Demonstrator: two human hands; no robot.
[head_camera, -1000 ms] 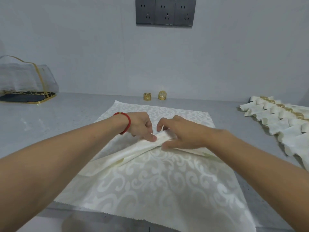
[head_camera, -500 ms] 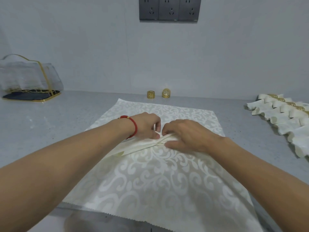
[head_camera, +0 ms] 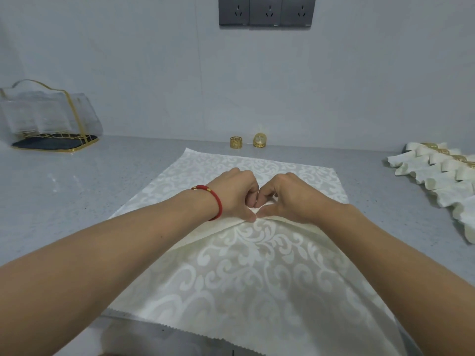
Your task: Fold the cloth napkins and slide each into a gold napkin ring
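Observation:
A cream damask napkin [head_camera: 246, 265] lies spread on the grey counter [head_camera: 77, 191], with a pleated ridge gathered across its middle. My left hand [head_camera: 235, 195], red bracelet on the wrist, and my right hand [head_camera: 290, 197] meet at the ridge's centre. Both pinch the gathered folds between thumb and curled fingers. Two gold napkin rings stand at the back by the wall, one upright [head_camera: 237, 142] and one turned on its side [head_camera: 260, 140].
A row of folded napkins in gold rings [head_camera: 437, 173] lies at the right edge. A clear holder with gold frame [head_camera: 48, 116] stands at the back left. Dark wall sockets [head_camera: 266, 10] sit above. The counter's front edge runs under the napkin's near hem.
Both hands have moved farther up the napkin, gathering more cloth into the pleat. The ridge now lies lower and tighter, and the fingers have curled in closer together.

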